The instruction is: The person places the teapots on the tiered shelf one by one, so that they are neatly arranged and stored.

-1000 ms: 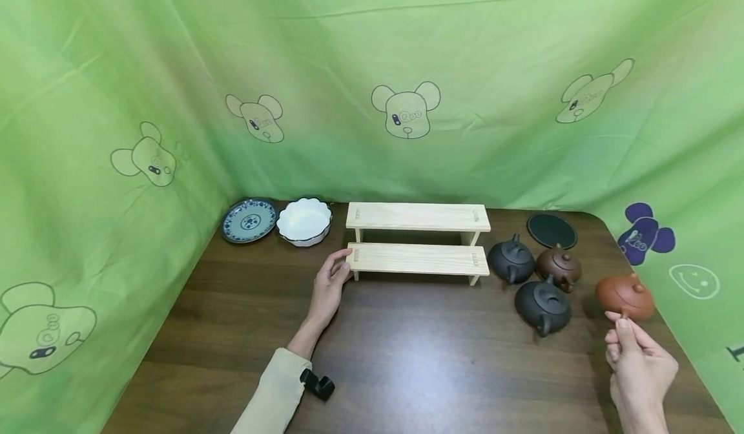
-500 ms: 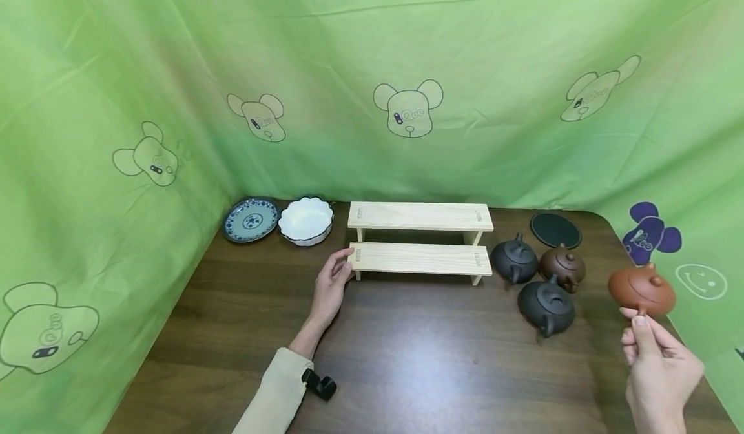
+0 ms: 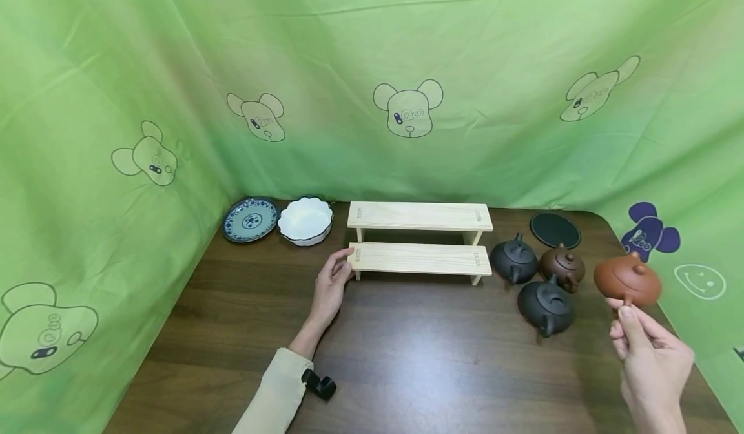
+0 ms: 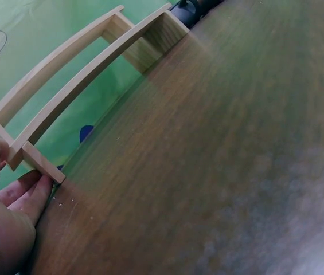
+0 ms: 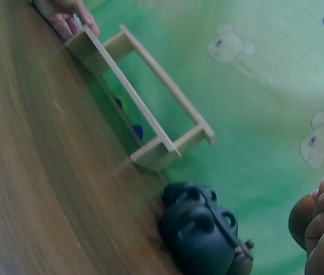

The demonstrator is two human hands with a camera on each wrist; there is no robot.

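Note:
In the head view my left hand (image 3: 329, 290) holds the left end of the lower tier of a two-tier wooden stand (image 3: 418, 258). The left wrist view shows its fingers (image 4: 34, 197) against the stand's end leg. At the right, my right hand (image 3: 653, 360) pinches a reddish-brown teapot (image 3: 628, 281) by the narrow part that points toward me. This teapot is held up off the table, lid knob upward. Only a sliver of the teapot (image 5: 301, 220) shows past the curled fingers in the right wrist view.
Two black teapots (image 3: 545, 307) and a dark brown teapot (image 3: 562, 267) stand right of the stand, near a round black disc (image 3: 555, 230). A blue patterned plate (image 3: 251, 219) and a white scalloped bowl (image 3: 305, 221) lie at the back left. Green cloth (image 3: 407, 33) surrounds the wooden table (image 3: 407, 369).
My right hand has raised the reddish-brown teapot, carried it right, then back a little left and farther from me. The left hand stays on the stand.

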